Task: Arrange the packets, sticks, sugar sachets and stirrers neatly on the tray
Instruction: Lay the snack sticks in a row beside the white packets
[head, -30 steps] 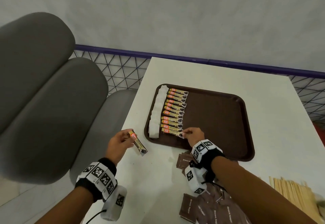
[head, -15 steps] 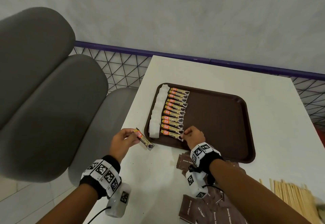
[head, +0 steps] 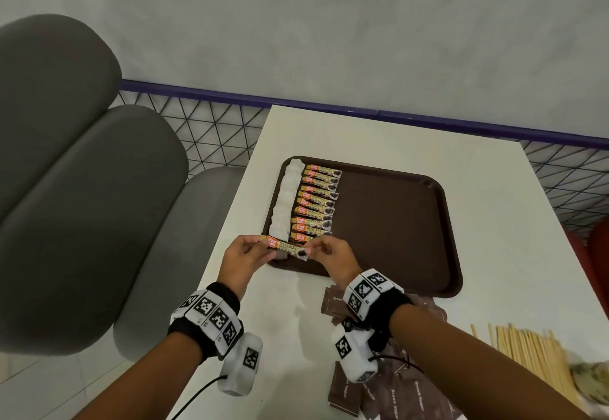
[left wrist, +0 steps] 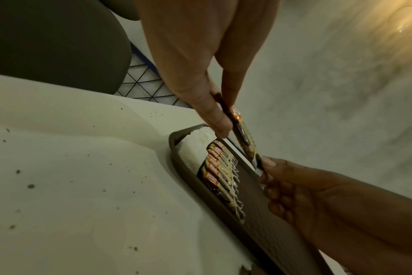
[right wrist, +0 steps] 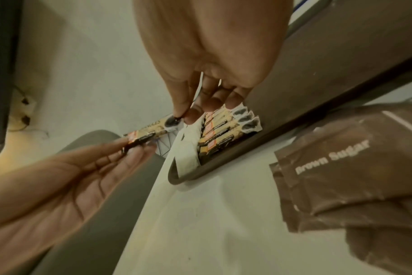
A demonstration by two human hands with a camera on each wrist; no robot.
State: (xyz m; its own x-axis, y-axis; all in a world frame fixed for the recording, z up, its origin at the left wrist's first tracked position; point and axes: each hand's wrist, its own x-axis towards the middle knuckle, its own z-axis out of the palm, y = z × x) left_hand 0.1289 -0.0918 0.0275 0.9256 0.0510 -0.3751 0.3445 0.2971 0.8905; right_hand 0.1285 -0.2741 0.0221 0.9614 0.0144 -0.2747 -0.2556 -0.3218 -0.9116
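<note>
- Coffee stick point(head: 286, 247), seen from the head camera, is held level above the near left corner of the brown tray point(head: 395, 222), the left hand point(head: 243, 256) pinching its orange end and the right hand point(head: 333, 256) pinching its dark end. A column of matching sticks point(head: 318, 204) lies along the tray's left side, just beside a line of white packets point(head: 285, 199) at the left rim. Brown sugar sachets point(head: 389, 396) are heaped on the white bench point(head: 494, 195) off the tray's near edge, with wooden stirrers point(head: 530, 353) by the bench's near right corner. A grey padded seat point(head: 82, 172) stands past the bench's left edge.
- Left wrist camera: thumb and forefinger of the left hand point(left wrist: 200, 65) clamp the stick point(left wrist: 244, 137) at one end; the right hand point(left wrist: 294, 191) nips the other above the tray point(left wrist: 188, 178).
- Right wrist camera: the right hand point(right wrist: 207, 61) has thumb and fingertip closed on the stick's point(right wrist: 151, 130) dark end, the left hand point(right wrist: 66, 182) gripping the far end. Sachets printed "Brown Sugar" point(right wrist: 341, 167) lie on the bench near the tray's point(right wrist: 223, 163) edge.
</note>
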